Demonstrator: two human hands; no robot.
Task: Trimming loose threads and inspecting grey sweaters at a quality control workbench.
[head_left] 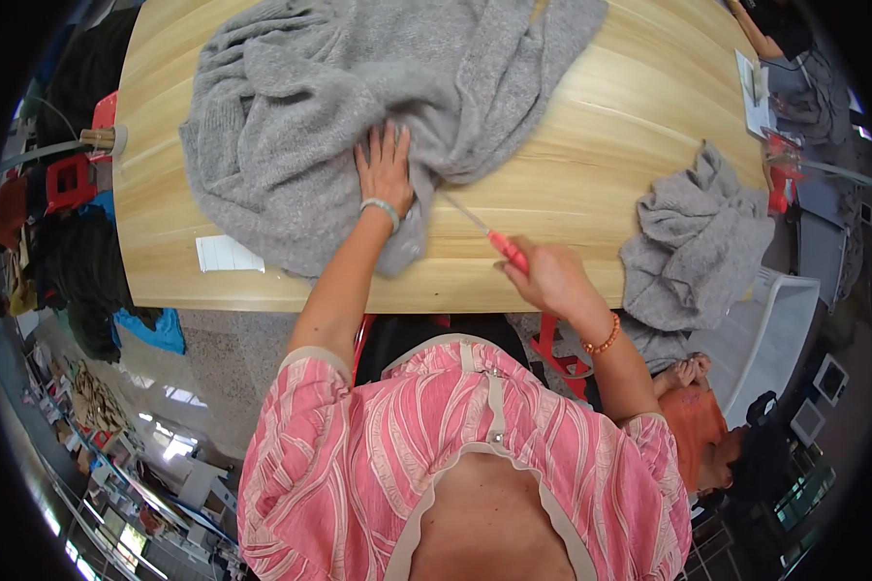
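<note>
A large grey knitted garment (291,136) lies in loose folds over the far and left parts of the table. My left hand (386,172) rests flat on it, fingers stretched out, gripping nothing. In my right hand (550,276) is a tool with a pinkish-red handle (507,252) and a thin metal shaft (465,211). The shaft points to the far left, toward the garment's near right edge. Its tip is at or just beneath the folds, so its exact end cannot be made out.
The wooden table (591,203) has a white paper slip (230,255) near its left front edge. A second grey knit heap (698,242) hangs over the right edge, by a white bin (765,339). A person in orange (693,431) sits to the right. Red stools (68,184) stand left.
</note>
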